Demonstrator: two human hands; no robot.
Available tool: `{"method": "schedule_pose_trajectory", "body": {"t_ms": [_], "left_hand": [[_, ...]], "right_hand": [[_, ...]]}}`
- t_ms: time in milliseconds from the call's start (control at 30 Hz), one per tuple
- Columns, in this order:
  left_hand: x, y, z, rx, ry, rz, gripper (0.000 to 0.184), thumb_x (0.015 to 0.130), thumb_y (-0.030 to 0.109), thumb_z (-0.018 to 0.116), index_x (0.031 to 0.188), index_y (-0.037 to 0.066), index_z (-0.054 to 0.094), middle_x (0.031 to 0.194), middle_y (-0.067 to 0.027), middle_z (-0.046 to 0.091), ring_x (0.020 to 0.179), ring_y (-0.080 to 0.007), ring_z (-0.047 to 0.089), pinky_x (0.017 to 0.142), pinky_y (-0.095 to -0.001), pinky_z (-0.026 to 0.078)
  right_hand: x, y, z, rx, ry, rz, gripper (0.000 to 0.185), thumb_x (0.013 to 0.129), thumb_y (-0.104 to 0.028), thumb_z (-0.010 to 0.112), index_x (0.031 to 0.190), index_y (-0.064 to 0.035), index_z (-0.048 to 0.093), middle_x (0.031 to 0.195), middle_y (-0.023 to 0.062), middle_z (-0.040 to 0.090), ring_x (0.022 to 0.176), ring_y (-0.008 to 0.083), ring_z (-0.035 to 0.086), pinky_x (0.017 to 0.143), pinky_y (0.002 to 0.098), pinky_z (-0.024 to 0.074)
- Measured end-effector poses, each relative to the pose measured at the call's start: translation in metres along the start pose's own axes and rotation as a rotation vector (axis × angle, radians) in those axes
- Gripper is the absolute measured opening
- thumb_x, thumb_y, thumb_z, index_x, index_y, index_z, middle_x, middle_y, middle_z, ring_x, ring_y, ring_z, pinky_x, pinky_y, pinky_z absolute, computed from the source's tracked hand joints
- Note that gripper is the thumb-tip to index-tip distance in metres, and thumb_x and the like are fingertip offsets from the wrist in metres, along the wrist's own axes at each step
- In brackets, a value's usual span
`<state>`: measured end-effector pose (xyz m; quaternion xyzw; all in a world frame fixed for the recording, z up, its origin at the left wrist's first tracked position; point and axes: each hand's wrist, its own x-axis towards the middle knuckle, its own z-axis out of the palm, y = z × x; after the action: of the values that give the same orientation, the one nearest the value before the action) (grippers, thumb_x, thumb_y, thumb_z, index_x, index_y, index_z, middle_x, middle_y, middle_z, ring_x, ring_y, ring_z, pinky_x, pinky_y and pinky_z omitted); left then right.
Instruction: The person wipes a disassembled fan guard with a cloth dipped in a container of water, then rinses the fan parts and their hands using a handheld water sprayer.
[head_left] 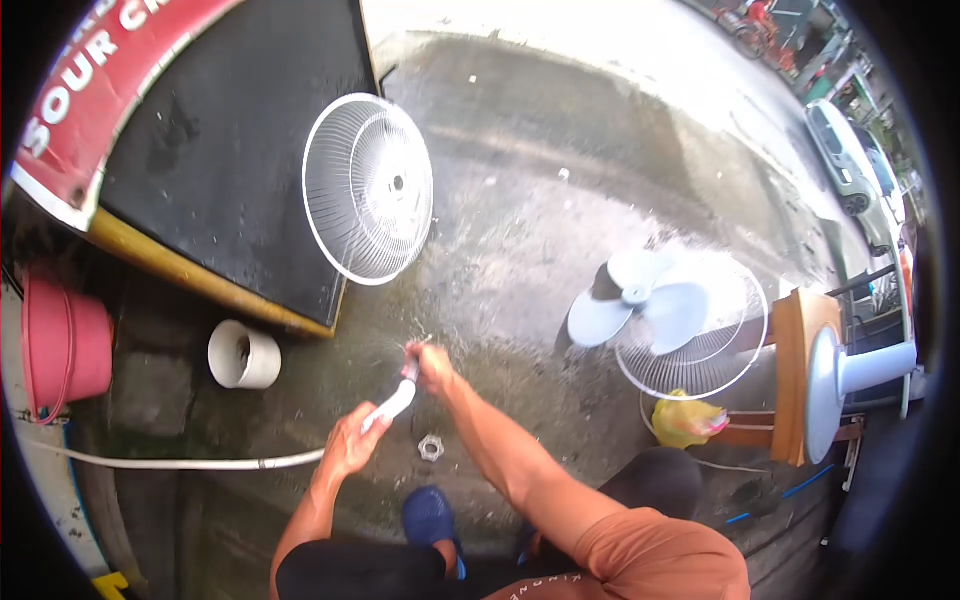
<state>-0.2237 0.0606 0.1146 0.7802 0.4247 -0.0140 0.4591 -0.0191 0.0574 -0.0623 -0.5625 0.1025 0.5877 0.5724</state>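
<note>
My left hand (350, 440) is closed around a white hose (393, 403). The fingers of my right hand (430, 368) are wrapped at the hose's end, and water sprays out there. From my left hand the hose runs off to the left along the ground. A small star-shaped ring (431, 447) lies on the wet concrete below my hands. Ahead, a white fan grille (340, 190) leans against a black board (235, 130). To the right, light blue fan blades (685, 305) lie beside and partly over a second wire grille (655, 378).
A white round container (262, 362) and a pink tub (75, 345) stand on the left. At right, a pale blue fan stand (822, 395) rests against a wooden stool (790, 375), near a yellow plastic bag (680, 422). A parked car (838, 155) is farther off.
</note>
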Motion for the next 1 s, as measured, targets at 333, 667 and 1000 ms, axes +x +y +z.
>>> {"method": "schedule_pose_trajectory", "body": {"t_ms": [333, 667, 1000], "left_hand": [[-0.006, 0.025, -0.010, -0.001, -0.019, 0.013, 0.056, 0.097, 0.061, 0.055, 0.104, 0.006, 0.065, 0.088, -0.0213, 0.069, 0.089, -0.0440, 0.066, 0.078, -0.0477, 0.049], [-0.004, 0.019, -0.004, -0.057, -0.009, 0.160, 0.063, 0.096, 0.063, 0.056, 0.089, 0.001, 0.061, 0.070, -0.0139, 0.055, 0.069, -0.0241, 0.054, 0.066, -0.0406, 0.044], [-0.004, 0.012, 0.000, -0.083, -0.043, 0.174, 0.062, 0.097, 0.060, 0.057, 0.086, -0.001, 0.057, 0.066, -0.0102, 0.051, 0.066, -0.0218, 0.049, 0.063, -0.0397, 0.041]], "right_hand": [[-0.004, -0.021, -0.018, -0.140, -0.176, 0.073, 0.024, 0.098, -0.033, 0.058, 0.096, -0.0102, 0.065, 0.077, 0.0014, 0.060, 0.059, 0.0152, 0.053, 0.052, 0.0339, 0.0449], [-0.020, -0.028, -0.016, -0.166, -0.059, -0.044, 0.030, 0.097, -0.035, 0.066, 0.101, -0.0054, 0.062, 0.077, 0.0031, 0.054, 0.069, 0.0161, 0.056, 0.057, 0.0363, 0.0523], [-0.010, 0.020, 0.006, -0.085, -0.007, -0.237, 0.010, 0.084, -0.012, 0.063, 0.087, -0.0016, 0.063, 0.073, 0.0063, 0.058, 0.057, 0.0196, 0.057, 0.049, 0.0353, 0.0466]]}}
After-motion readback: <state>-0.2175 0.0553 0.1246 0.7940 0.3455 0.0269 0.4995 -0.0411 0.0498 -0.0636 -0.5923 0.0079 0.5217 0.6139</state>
